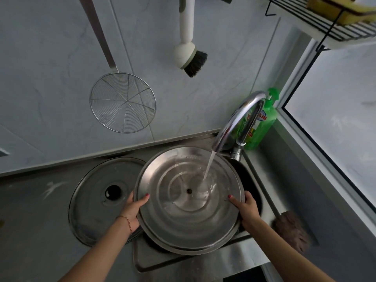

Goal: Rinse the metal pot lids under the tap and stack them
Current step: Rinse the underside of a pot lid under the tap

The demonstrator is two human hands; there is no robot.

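Meanwhile both hands, left hand (133, 208) & right hand (247, 208), are gripping the upturned lid (189, 210) by opposite rims over the sink (154, 259), w/ tap (236, 123) water hitting its hollow, second lid (97, 202) waiting beside on the counter (30, 210).

Dim, greyish daylight is coming in from the window (335, 123) on the right, which is blowing out to near white. The tiled wall (50, 68) is taking soft, even light, with faint shadows lying beside the hanging skimmer (123, 102). Pale glare is gleaming on the wet lid (183, 216) and the curved tap (240, 119). Wide-angle distortion is bending straight lines toward the edges. The brown cloth (291, 231) is looking smeared and soft.
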